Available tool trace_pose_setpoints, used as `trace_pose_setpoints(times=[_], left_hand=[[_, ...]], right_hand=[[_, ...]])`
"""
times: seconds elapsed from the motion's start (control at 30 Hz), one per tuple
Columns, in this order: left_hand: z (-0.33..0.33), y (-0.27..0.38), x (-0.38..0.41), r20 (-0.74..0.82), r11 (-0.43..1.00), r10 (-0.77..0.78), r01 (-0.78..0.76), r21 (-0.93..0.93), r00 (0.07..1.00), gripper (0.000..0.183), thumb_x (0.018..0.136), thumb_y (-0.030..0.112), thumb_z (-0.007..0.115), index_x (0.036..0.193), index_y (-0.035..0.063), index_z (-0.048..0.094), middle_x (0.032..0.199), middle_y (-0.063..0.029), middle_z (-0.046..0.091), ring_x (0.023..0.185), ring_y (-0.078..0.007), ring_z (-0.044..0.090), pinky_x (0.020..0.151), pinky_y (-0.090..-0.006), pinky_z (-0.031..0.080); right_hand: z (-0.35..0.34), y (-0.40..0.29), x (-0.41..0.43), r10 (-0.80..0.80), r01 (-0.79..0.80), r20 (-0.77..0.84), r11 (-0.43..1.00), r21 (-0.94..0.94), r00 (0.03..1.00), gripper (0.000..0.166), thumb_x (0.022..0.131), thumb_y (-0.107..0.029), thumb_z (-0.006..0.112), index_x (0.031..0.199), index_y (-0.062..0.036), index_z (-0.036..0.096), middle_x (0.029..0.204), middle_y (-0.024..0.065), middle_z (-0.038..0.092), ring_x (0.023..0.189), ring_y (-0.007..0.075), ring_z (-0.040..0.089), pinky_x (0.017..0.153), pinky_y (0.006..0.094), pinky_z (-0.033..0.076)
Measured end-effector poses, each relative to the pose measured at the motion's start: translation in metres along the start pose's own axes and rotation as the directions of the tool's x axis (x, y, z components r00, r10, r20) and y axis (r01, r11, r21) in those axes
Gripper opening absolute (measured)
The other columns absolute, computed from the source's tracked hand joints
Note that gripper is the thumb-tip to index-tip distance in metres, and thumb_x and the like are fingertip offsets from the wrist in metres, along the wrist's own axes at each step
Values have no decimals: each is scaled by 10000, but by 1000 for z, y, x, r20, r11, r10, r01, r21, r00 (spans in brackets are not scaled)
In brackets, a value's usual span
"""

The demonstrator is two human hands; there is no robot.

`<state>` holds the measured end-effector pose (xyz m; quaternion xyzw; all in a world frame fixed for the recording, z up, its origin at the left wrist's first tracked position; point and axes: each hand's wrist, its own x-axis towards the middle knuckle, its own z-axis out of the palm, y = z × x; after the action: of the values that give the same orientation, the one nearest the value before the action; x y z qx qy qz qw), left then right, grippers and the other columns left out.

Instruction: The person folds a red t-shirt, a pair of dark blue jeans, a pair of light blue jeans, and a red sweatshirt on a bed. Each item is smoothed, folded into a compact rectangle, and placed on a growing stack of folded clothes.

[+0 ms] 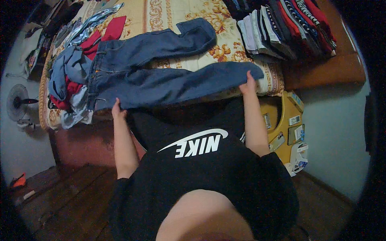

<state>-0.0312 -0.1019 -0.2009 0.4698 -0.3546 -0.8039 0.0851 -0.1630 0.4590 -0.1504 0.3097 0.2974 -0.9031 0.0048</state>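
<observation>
A pair of blue denim jeans (144,81) lies sideways across the bed, waistband to the left and legs spread apart to the right. My left hand (118,110) grips its near edge a little right of the waistband, thumb up. Close to the hem of the nearer leg, my right hand (249,86) pinches the cloth, also with the thumb on top. The fingers of both hands are partly hidden. The farther leg is bent near its hem, which folds back at the top.
Rumpled clothes (71,72) pile up left of the jeans on the flowered bedspread (193,9). Folded garments (286,27) stand in a row at the right, beside a brown wooden surface (325,72). A yellow stand (279,120) holds small items. An electric fan (19,102) is at far left.
</observation>
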Motion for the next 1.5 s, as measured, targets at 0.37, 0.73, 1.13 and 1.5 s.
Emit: trace_pose_setpoints(times=[0.37, 0.73, 1.13, 1.5], left_hand=[[29, 2, -36, -31, 980, 57, -50, 190, 998, 431, 809, 284, 574, 1147, 53, 439, 1123, -80, 500, 995, -258, 492, 826, -397, 428], [-10, -29, -12, 4, 995, -85, 84, 55, 996, 372, 813, 297, 568, 1072, 41, 490, 1062, -73, 537, 965, -236, 515, 824, -370, 433], [40, -39, -8, 107, 976, 29, -5, -216, 994, 452, 849, 258, 511, 1210, 18, 383, 1244, -108, 413, 1140, -277, 383, 985, -432, 273], [23, -47, -11, -97, 980, 39, -57, -189, 995, 415, 835, 243, 544, 1168, 22, 433, 1163, -97, 484, 1030, -259, 484, 901, -411, 384]], right_hand=[[-24, -19, 16, -144, 135, -84, 986, -102, 986, 380, 865, -264, 482, 1196, -90, 416, 1213, 69, 445, 1094, 267, 428, 956, 434, 323], [-89, -16, 35, -375, 213, -396, 893, -397, 838, 402, 717, 21, 549, 1102, 25, 433, 1078, 134, 505, 887, 267, 532, 752, 399, 457], [-76, -25, 45, -526, 348, -366, 822, -450, 768, 365, 818, -53, 519, 1160, 5, 408, 1170, 137, 445, 1069, 304, 429, 915, 455, 341], [65, 113, 31, -69, 459, 808, -793, -401, 586, 548, 794, -407, 511, 1239, -117, 378, 1340, 73, 283, 1274, 270, 181, 944, 635, 122]])
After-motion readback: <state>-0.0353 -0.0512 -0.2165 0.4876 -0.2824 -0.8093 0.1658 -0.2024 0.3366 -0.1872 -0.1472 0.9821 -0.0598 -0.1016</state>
